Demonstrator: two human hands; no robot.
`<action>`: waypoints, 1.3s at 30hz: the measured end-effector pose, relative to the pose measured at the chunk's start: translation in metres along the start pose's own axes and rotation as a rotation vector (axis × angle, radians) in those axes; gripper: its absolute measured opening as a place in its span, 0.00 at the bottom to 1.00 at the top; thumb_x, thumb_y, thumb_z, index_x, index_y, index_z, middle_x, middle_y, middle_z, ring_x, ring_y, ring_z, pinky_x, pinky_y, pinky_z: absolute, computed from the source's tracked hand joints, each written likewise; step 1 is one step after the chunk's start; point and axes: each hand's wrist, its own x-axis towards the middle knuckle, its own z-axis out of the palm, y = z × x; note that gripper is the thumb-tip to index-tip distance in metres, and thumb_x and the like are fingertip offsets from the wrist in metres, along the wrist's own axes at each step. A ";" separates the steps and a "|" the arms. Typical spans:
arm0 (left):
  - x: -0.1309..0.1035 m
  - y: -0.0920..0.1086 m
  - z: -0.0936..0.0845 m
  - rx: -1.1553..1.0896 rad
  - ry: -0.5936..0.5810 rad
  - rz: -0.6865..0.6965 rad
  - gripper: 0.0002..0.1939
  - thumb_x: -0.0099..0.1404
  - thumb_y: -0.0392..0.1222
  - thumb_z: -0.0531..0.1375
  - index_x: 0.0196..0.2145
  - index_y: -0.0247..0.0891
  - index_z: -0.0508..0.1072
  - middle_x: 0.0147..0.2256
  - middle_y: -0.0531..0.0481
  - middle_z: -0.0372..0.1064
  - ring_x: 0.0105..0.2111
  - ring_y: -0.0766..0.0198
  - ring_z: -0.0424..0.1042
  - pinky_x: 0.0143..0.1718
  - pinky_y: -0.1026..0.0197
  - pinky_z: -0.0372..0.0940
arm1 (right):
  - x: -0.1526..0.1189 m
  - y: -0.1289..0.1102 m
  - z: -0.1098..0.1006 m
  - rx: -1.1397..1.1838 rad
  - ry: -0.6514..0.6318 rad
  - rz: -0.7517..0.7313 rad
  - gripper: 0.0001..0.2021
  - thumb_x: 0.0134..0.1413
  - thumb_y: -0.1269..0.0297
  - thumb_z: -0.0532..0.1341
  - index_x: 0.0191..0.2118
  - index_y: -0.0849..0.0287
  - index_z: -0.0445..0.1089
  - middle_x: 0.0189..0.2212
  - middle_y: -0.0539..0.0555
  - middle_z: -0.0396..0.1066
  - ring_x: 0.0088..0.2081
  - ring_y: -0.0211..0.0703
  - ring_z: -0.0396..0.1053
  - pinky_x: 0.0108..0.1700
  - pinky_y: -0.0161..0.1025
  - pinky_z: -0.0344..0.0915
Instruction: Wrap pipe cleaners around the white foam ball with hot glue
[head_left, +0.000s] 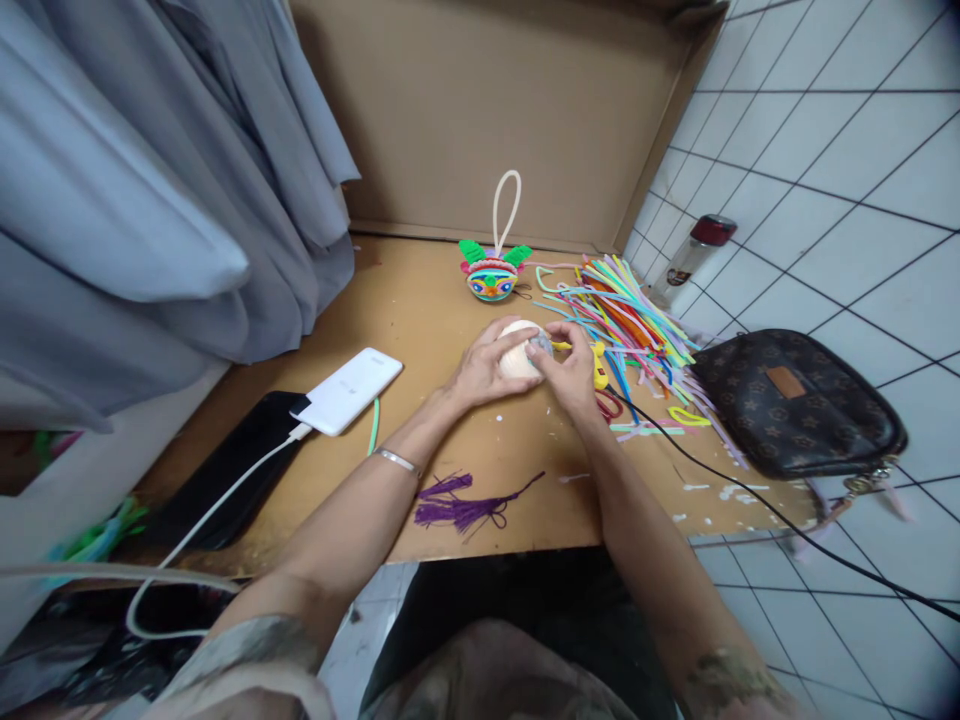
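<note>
A cream-coloured rounded piece [516, 352] with a greyish patch at its right side is held above the middle of the table. My left hand [486, 368] wraps round it from the left. From the right, the fingers of my right hand [570, 372] press on the greyish side. Just behind my right hand shows a yellow tool [599, 366] with a black cord. Beyond both hands stands a colourful animal-head figure [492, 278] with green ears and a white loop. Purple tassels [461, 508] lie near the table's front edge.
Many coloured fuzzy stems [634, 315] lie in a pile on the right, beside a brown patterned bag [799, 400] and a bottle [690, 262]. A white power bank [351, 390] with a cable rests at the left on a black object [232, 475]. Cardboard [495, 120] stands behind.
</note>
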 end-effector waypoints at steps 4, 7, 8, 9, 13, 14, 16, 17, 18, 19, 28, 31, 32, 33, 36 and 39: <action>0.000 0.001 -0.001 -0.015 -0.013 -0.010 0.36 0.58 0.51 0.72 0.62 0.42 0.71 0.64 0.37 0.64 0.66 0.45 0.66 0.67 0.40 0.64 | 0.000 0.003 0.002 0.068 -0.003 0.010 0.18 0.46 0.54 0.68 0.43 0.54 0.69 0.43 0.54 0.72 0.46 0.47 0.70 0.52 0.47 0.69; 0.000 0.001 -0.001 -0.018 -0.010 -0.006 0.36 0.58 0.51 0.72 0.62 0.42 0.71 0.64 0.37 0.64 0.65 0.45 0.66 0.67 0.40 0.64 | 0.000 0.005 0.003 0.108 0.006 0.010 0.20 0.45 0.54 0.69 0.43 0.56 0.70 0.43 0.54 0.72 0.46 0.47 0.71 0.52 0.47 0.69; 0.000 0.001 -0.001 -0.021 -0.009 -0.001 0.36 0.58 0.51 0.71 0.62 0.41 0.71 0.64 0.36 0.64 0.65 0.45 0.66 0.67 0.40 0.64 | 0.000 0.005 0.004 0.113 0.006 0.014 0.20 0.44 0.54 0.69 0.43 0.56 0.70 0.43 0.55 0.72 0.46 0.46 0.71 0.52 0.47 0.69; 0.000 0.001 -0.001 -0.024 -0.008 0.004 0.36 0.58 0.51 0.71 0.62 0.41 0.71 0.64 0.36 0.64 0.65 0.45 0.66 0.67 0.40 0.64 | 0.000 0.005 0.004 0.113 0.005 0.020 0.20 0.44 0.54 0.69 0.43 0.56 0.70 0.43 0.55 0.72 0.46 0.46 0.71 0.53 0.47 0.69; 0.000 0.001 0.000 -0.021 -0.013 0.006 0.36 0.58 0.50 0.71 0.63 0.42 0.70 0.64 0.36 0.64 0.65 0.44 0.66 0.67 0.39 0.64 | 0.000 0.005 0.005 0.084 0.000 0.053 0.18 0.44 0.56 0.68 0.42 0.54 0.69 0.43 0.54 0.73 0.46 0.45 0.71 0.53 0.46 0.69; 0.000 0.000 0.000 -0.015 -0.014 0.006 0.37 0.58 0.50 0.71 0.63 0.42 0.69 0.64 0.36 0.63 0.65 0.44 0.66 0.67 0.39 0.64 | 0.000 0.005 0.006 0.079 0.000 0.060 0.18 0.45 0.56 0.68 0.42 0.54 0.69 0.43 0.54 0.73 0.46 0.45 0.71 0.53 0.46 0.69; 0.000 0.000 0.001 0.000 -0.019 0.014 0.37 0.59 0.50 0.70 0.63 0.43 0.69 0.63 0.36 0.63 0.65 0.44 0.65 0.67 0.39 0.63 | 0.001 0.005 0.007 0.082 0.003 0.069 0.18 0.45 0.56 0.68 0.42 0.54 0.69 0.43 0.54 0.73 0.46 0.46 0.71 0.53 0.46 0.69; -0.001 -0.001 0.002 0.006 -0.022 0.019 0.37 0.59 0.51 0.70 0.64 0.42 0.68 0.64 0.36 0.63 0.66 0.44 0.65 0.67 0.38 0.63 | 0.001 0.006 0.007 0.086 0.004 0.072 0.18 0.45 0.56 0.68 0.42 0.54 0.69 0.43 0.54 0.73 0.46 0.46 0.71 0.52 0.46 0.69; -0.001 -0.002 0.003 0.013 -0.024 0.022 0.37 0.59 0.51 0.70 0.64 0.42 0.68 0.64 0.36 0.62 0.67 0.43 0.63 0.67 0.38 0.62 | 0.001 0.007 0.007 0.091 0.005 0.074 0.18 0.45 0.56 0.68 0.42 0.54 0.69 0.43 0.54 0.73 0.46 0.46 0.71 0.52 0.46 0.69; -0.001 -0.002 0.003 0.019 -0.026 0.023 0.37 0.60 0.52 0.69 0.64 0.42 0.67 0.65 0.35 0.60 0.68 0.42 0.61 0.68 0.37 0.62 | 0.001 0.007 0.008 0.094 0.007 0.077 0.18 0.45 0.56 0.68 0.42 0.54 0.69 0.44 0.55 0.73 0.47 0.46 0.71 0.52 0.46 0.69; 0.001 0.001 0.002 0.162 -0.025 0.016 0.40 0.59 0.59 0.69 0.65 0.44 0.66 0.62 0.37 0.62 0.63 0.41 0.63 0.66 0.36 0.60 | 0.001 0.010 0.010 0.147 0.024 0.111 0.18 0.44 0.55 0.68 0.42 0.55 0.69 0.44 0.55 0.74 0.46 0.46 0.71 0.53 0.47 0.69; 0.002 0.005 0.000 0.141 -0.001 0.063 0.40 0.60 0.58 0.68 0.66 0.43 0.64 0.59 0.38 0.66 0.60 0.44 0.65 0.65 0.39 0.61 | 0.001 0.011 0.010 0.141 0.021 0.107 0.19 0.45 0.53 0.68 0.42 0.55 0.69 0.44 0.56 0.73 0.46 0.46 0.71 0.52 0.46 0.69; 0.002 0.005 0.000 0.134 0.005 0.070 0.39 0.60 0.58 0.68 0.65 0.43 0.64 0.59 0.39 0.66 0.60 0.44 0.65 0.65 0.40 0.61 | 0.001 0.011 0.010 0.135 0.017 0.108 0.19 0.45 0.53 0.68 0.42 0.55 0.69 0.44 0.56 0.73 0.46 0.46 0.71 0.52 0.46 0.69; 0.002 0.006 0.000 0.132 0.008 0.070 0.39 0.60 0.57 0.68 0.64 0.43 0.65 0.59 0.39 0.66 0.60 0.45 0.66 0.65 0.40 0.62 | 0.001 0.011 0.010 0.131 0.014 0.110 0.19 0.46 0.53 0.68 0.42 0.55 0.69 0.44 0.56 0.73 0.46 0.46 0.71 0.52 0.45 0.69; 0.001 0.006 0.001 0.147 0.008 0.045 0.35 0.60 0.55 0.69 0.61 0.44 0.68 0.59 0.40 0.66 0.60 0.45 0.66 0.64 0.40 0.63 | 0.001 0.012 0.011 0.133 0.023 0.106 0.18 0.46 0.53 0.68 0.42 0.55 0.70 0.44 0.55 0.73 0.46 0.45 0.71 0.52 0.45 0.70; 0.000 0.005 0.002 0.136 0.023 0.042 0.30 0.60 0.55 0.69 0.57 0.45 0.70 0.59 0.40 0.65 0.60 0.45 0.67 0.63 0.39 0.65 | 0.001 0.013 0.012 0.124 0.028 0.097 0.17 0.47 0.53 0.68 0.42 0.54 0.70 0.43 0.55 0.73 0.46 0.45 0.71 0.51 0.45 0.70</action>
